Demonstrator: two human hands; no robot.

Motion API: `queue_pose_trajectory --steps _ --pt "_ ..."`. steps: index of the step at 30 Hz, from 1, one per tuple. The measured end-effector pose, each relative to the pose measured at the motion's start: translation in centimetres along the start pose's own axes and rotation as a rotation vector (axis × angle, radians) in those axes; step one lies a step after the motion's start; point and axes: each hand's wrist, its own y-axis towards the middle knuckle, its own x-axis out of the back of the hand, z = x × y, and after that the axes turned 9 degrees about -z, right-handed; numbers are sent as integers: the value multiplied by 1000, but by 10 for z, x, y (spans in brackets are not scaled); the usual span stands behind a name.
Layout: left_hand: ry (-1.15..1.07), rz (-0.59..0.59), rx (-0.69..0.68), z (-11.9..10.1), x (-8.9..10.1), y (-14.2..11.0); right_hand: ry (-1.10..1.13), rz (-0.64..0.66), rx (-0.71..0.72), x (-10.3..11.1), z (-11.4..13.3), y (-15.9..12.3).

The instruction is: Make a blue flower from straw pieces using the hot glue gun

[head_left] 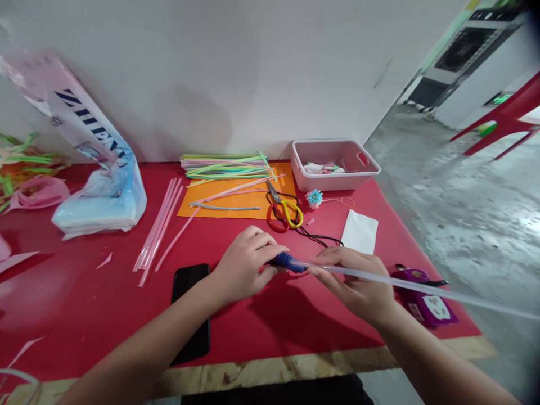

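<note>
Left hand (253, 259): fingers closed round the blue tool (287, 261), over the table (105, 315). Right hand (356, 278): thumb and fingers pinched near the inner end of the strip (379, 277), at the tool's tip. Likely fault: strip twisting out of line, its long free length levering against so short a pinch.

Reckoning from the middle of the red surface (105, 309), I see a pink basket (333, 181) between one and two o'clock, a red chair (512, 115) beyond at two, a purple object (426, 309) around four, a black phone (198, 337) between seven and eight, and a lettered plastic bag (101, 197) near ten.
</note>
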Motion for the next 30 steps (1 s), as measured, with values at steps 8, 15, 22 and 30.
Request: queue_pose_trajectory --steps 8,15,22,30 --pt "41 58 36 -2 -8 2 107 -95 -422 -22 -8 -19" --pt "120 159 39 -4 -13 18 84 76 -468 -26 -35 -29" --pt "84 239 88 1 -37 42 122 327 -518 -21 -57 -19" --pt "77 147 133 13 -46 41 128 424 -597 -24 -68 -21"
